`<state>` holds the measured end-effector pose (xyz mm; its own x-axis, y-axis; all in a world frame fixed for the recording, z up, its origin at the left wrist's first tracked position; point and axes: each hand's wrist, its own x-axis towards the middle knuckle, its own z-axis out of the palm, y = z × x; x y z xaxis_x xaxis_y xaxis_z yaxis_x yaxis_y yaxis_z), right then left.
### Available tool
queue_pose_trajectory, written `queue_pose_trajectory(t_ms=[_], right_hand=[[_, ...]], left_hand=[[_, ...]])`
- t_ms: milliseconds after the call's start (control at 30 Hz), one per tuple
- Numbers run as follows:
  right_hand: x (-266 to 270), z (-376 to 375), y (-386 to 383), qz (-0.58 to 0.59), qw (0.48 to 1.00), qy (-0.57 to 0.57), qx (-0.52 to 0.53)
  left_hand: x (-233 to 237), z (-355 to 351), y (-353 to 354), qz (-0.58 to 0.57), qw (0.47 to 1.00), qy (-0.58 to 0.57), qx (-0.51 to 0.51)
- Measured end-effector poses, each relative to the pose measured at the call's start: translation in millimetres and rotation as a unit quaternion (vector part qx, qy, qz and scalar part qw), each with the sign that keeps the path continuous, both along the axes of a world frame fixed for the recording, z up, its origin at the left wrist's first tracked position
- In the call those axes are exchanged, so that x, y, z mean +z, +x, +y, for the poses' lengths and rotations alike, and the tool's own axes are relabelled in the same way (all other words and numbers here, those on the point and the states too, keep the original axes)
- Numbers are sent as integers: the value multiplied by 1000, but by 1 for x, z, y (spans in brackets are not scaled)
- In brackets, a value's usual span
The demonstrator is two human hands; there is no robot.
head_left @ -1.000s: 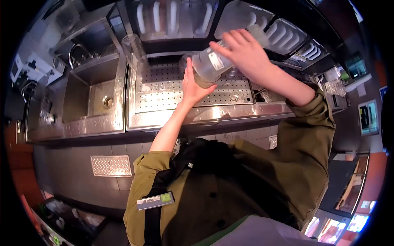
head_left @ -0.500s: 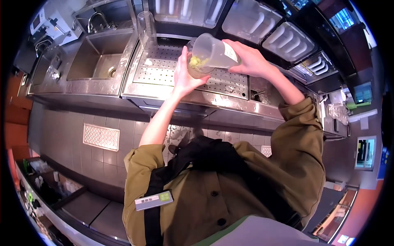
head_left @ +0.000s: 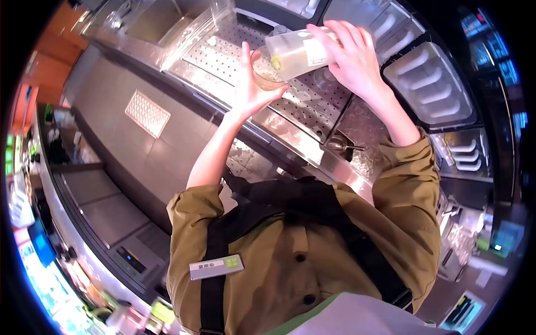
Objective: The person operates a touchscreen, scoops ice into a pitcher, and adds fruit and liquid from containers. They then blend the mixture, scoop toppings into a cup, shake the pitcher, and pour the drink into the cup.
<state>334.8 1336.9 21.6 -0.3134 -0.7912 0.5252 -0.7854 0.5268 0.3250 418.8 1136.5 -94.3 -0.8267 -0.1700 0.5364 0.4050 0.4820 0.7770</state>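
Note:
Over the perforated metal tray, my right hand grips a translucent plastic cup with a white label. The cup is tipped, its mouth toward the left, and pale green bits show near its rim. My left hand is wrapped round a clear cup just below that mouth, its thumb and fingers spread around the side. How much the clear cup contains is hard to make out.
Left of the tray is a metal sink. A round metal vessel sits at the tray's right end. Clear-lidded bins with white handles line the far side. A patterned plate lies on the floor.
The view has rotated and shifted. The labelled cup is now tipped closer to horizontal, with my right hand higher around its base. Both cups remain held.

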Motion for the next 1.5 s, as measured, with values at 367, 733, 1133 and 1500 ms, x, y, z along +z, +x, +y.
queue_pose_trajectory(t_ms=[367, 733, 1133, 1500], right_hand=[[57, -7, 16, 43, 979, 83, 182], [65, -1, 17, -71, 985, 63, 142], [-65, 27, -47, -662, 722, -139, 144], [-202, -11, -62, -515, 756, -376, 145]], left_hand=[[-18, 62, 16, 13, 994, 107, 36], [-11, 56, 14, 55, 991, 108, 57], [-9, 49, 18, 17, 990, 93, 106], [-23, 73, 14, 42, 989, 126, 60]])
